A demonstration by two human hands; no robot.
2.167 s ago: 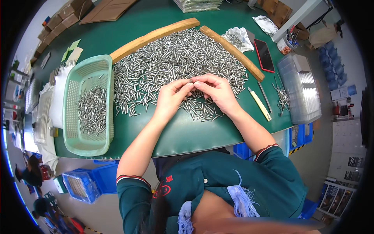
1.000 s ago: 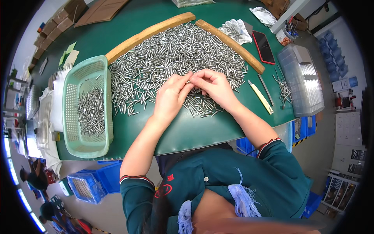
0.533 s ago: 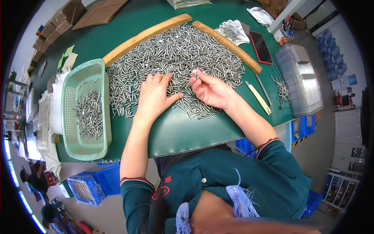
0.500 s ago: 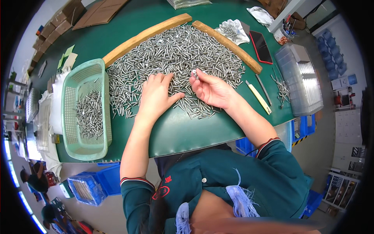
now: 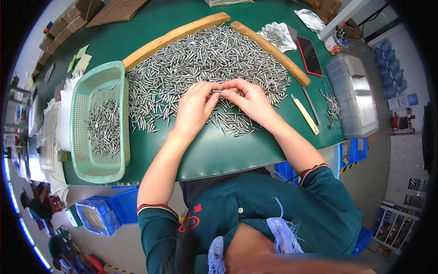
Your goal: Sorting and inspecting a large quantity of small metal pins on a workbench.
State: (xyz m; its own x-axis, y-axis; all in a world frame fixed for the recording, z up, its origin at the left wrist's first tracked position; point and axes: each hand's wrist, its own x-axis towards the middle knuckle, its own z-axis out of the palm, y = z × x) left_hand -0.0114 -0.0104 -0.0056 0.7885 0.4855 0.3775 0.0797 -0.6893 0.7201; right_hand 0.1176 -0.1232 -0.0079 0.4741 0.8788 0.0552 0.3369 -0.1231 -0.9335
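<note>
We sit at a dark green tabletop point(image 5: 214, 150) under even, bright light. Below its near edge we see a pale grey floor point(image 5: 114, 246) with blue plastic crates point(image 5: 102, 214). Brown cardboard boxes point(image 5: 64, 20) line the far left edge.

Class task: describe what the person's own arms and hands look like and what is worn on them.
Both forearms are bare, as are the left hand and right hand: no gloves, and no rings or watch visible. The short dark green shirt sleeves end above the elbow in cuffs edged with thin red and white stripes.
</note>
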